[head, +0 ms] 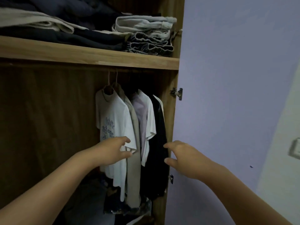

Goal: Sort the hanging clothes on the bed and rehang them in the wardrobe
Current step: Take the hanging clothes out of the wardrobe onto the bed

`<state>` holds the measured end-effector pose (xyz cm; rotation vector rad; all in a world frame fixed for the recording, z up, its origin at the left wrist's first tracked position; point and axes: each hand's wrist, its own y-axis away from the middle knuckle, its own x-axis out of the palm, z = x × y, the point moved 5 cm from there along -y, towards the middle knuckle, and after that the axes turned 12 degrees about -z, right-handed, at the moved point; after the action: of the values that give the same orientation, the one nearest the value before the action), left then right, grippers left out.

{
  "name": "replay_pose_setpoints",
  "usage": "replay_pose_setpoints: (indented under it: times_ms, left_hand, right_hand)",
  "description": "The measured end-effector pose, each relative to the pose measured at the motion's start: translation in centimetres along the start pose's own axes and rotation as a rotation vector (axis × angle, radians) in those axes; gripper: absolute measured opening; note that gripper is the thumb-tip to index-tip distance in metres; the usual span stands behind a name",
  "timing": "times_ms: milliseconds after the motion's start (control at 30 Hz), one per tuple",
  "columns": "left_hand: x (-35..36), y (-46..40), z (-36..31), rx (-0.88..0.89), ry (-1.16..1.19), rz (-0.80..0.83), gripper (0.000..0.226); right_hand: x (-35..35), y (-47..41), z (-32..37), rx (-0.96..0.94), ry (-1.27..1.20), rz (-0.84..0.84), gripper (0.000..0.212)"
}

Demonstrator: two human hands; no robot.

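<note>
While empty, hands (113, 149) near shirts (116, 120).

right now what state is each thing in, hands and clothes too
left hand: open, at the white printed t-shirt's sleeve
right hand: open, holding nothing
white printed t-shirt: hanging
black garment: hanging
folded pale grey clothes: stacked on shelf
wooden wardrobe: open

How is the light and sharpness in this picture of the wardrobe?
Head view: dim inside the wardrobe, its lower part nearly lost in shadow; the white T-shirt stays readable; both hands look slightly soft; the shelf edge bows from wide-angle distortion.
</note>
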<state>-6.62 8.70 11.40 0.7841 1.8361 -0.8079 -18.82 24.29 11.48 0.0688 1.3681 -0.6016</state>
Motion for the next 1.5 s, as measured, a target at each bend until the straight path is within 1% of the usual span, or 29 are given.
replay_pose_setpoints:
  times_ms: [233,433,567,733,867,900,1000,1033,1100,1200,1300,1367,1500]
  left_hand:
    - [-2.0,-5.8,3.9,-0.167,-0.040,-0.121,0.057]
    - [-3.5,-8.7,7.8,-0.283,-0.079,-0.167,0.052]
    - [-5.0,-11.2,10.8,-0.300,-0.110,-0.215,0.047]
    - [-6.5,-14.9,14.9,-0.279,-0.075,-0.244,0.049]
    - [-7.8,-18.0,18.3,-0.253,-0.049,-0.269,0.048]
    - [-8.0,-18.7,19.2,-0.246,-0.039,-0.277,0.048]
    - [-8.4,-20.7,21.4,-0.223,-0.010,-0.287,0.046]
    - [-8.5,-21.3,22.0,-0.214,0.003,-0.288,0.045]
    - [-8.8,-22.2,23.1,-0.194,0.031,-0.292,0.043]
    - [-9.2,-23.0,24.4,-0.182,0.063,-0.302,0.041]
    - [-9.5,-23.7,25.6,-0.183,0.101,-0.323,0.041]
    - [-9.8,-24.1,26.1,-0.178,0.141,-0.347,0.037]
    - [-10.1,-24.2,27.0,-0.169,0.175,-0.414,0.030]
  right_hand:
    - [-0.2,-11.2,0.2,-0.158,-0.128,-0.023,0.048]
    - [1.7,-19.6,2.2,-0.220,-0.314,-0.027,0.049]
    - [3.3,-24.6,3.4,-0.213,-0.399,-0.081,0.050]
    - [4.8,-30.1,5.0,-0.177,-0.545,-0.156,0.053]
    - [6.3,-34.3,6.1,-0.089,-0.546,-0.194,0.060]
    - [6.8,-35.2,6.4,-0.056,-0.601,-0.182,0.056]
    - [8.6,-37.3,7.1,0.040,-0.891,-0.099,0.037]
    - [9.2,-37.8,7.4,0.063,-0.995,-0.057,0.035]
    - [10.3,-38.8,7.9,0.102,-1.209,0.027,0.040]
    - [11.0,-39.6,8.4,0.155,-1.427,0.050,0.051]
    - [10.7,-40.0,8.5,0.167,-1.564,0.031,0.057]
    - [9.9,-39.9,8.8,0.141,-1.653,0.039,0.060]
    - [9.2,-38.4,8.9,0.110,-1.691,0.112,0.060]
